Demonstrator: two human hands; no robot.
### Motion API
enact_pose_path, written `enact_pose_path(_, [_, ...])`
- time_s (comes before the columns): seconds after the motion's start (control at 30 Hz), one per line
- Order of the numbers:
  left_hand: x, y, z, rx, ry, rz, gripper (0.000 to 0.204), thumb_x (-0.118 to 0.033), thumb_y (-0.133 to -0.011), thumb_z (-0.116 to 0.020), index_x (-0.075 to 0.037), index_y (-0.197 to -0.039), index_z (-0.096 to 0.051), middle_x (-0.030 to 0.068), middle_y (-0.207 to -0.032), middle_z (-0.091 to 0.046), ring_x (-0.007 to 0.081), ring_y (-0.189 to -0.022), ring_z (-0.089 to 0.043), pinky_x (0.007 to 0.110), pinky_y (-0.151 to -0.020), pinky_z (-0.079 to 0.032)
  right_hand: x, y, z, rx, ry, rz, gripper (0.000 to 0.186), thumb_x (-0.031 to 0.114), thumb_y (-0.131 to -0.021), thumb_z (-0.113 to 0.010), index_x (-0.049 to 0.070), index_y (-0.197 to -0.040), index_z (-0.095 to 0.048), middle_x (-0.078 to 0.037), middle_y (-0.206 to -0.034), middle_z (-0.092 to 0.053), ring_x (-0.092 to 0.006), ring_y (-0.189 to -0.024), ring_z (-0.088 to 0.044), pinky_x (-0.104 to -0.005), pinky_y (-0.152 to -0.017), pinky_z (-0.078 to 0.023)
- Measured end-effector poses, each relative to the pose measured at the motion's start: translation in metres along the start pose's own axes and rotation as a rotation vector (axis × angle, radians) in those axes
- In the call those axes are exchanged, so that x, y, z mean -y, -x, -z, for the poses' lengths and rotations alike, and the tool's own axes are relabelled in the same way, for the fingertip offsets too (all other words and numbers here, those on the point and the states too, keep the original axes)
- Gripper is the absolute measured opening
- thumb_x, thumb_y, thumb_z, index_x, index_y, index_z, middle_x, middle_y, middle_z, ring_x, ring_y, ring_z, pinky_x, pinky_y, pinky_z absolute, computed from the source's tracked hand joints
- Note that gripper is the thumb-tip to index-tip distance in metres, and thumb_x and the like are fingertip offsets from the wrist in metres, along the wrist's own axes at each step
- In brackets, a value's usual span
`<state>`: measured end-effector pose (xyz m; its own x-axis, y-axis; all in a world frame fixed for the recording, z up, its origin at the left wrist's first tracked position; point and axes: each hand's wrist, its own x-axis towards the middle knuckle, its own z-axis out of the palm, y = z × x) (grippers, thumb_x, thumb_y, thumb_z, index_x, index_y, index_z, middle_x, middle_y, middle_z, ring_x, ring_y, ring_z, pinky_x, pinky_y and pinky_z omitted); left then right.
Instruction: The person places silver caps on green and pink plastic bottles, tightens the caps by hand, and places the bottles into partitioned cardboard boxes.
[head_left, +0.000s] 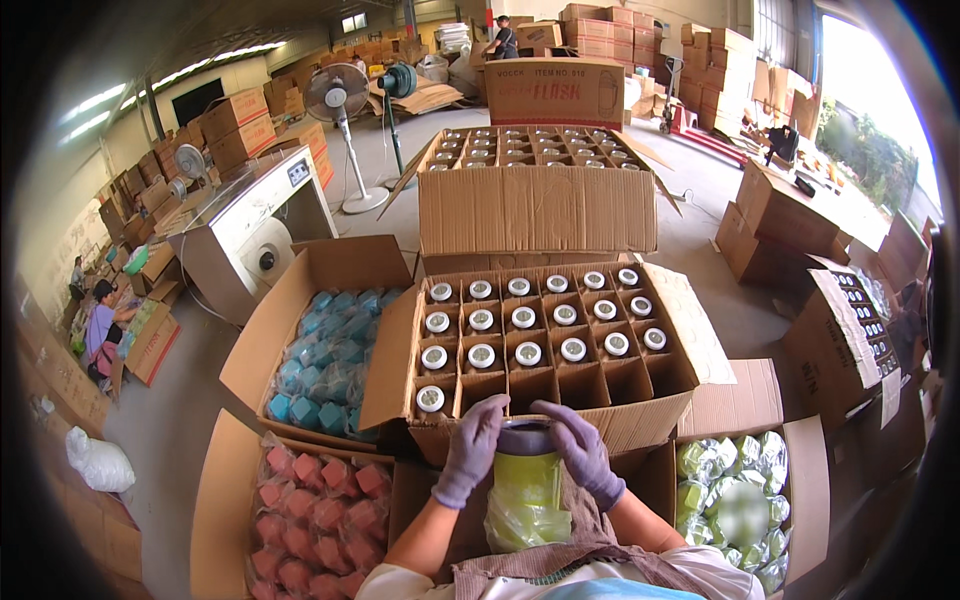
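Note:
Both my hands wear purple-grey gloves. My left hand [470,452] and my right hand [582,450] hold the dark rim of a yellow-green flask casing [530,480] from its two sides, fingers curved against it. The casing stands upright in front of my body, with clear plastic film bunched around its lower part. Just beyond my hands is an open divided carton [540,430]. White-ringed round flask tops [523,317] fill most of its cells; several cells in the nearest row and at the right hold none.
Open cartons of bagged red pieces [318,510], blue pieces [325,350] and green pieces [735,500] flank me. Another filled divided carton [538,210] stands farther ahead. A standing fan [338,95], a white machine [265,225] and stacked cartons [710,75] lie beyond. Other people work farther off.

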<state>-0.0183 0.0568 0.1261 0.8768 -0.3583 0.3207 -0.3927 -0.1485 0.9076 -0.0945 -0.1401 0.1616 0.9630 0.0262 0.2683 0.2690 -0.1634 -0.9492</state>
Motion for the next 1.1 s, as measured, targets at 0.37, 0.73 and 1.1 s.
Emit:
enact_pose_path(0.37, [-0.005, -0.007, -0.002, -0.032, -0.111, -0.065, 0.041, -0.031, -0.108, -0.050, 0.000, -0.133, -0.059, 0.0169, -0.129, -0.065, 0.0218, -0.114, -0.064, 0.033, -0.099, -0.050, -0.020, -0.006, 0.008, -0.014, -0.030, 0.005, 0.049, 0.029, -0.105, -0.049, -0.002, -0.143, -0.049, -0.019, -0.141, -0.056, -0.0273, -0.134, -0.050, -0.0380, -0.113, -0.038])
enact_pose_path(0.73, [0.001, -0.019, -0.005, -0.043, -0.065, -0.042, 0.037, -0.028, -0.107, -0.052, 0.001, -0.128, -0.063, 0.0162, -0.116, -0.071, 0.0232, -0.105, -0.068, 0.034, -0.091, -0.054, -0.020, -0.004, 0.008, -0.031, -0.053, -0.002, 0.045, 0.024, -0.104, -0.053, -0.001, -0.141, -0.052, -0.017, -0.134, -0.061, -0.0251, -0.126, -0.058, -0.0377, -0.108, -0.044])
enact_pose_path(1.1, [0.054, -0.029, 0.003, 0.167, 0.249, 0.340, 0.043, -0.034, -0.108, -0.050, 0.000, -0.127, -0.065, 0.0102, -0.121, -0.070, 0.0172, -0.113, -0.065, 0.030, -0.099, -0.050, -0.019, -0.004, 0.003, 0.071, -0.059, 0.019, 0.053, 0.038, -0.104, -0.051, -0.001, -0.141, -0.053, -0.016, -0.135, -0.061, -0.0247, -0.129, -0.055, -0.0382, -0.110, -0.042])
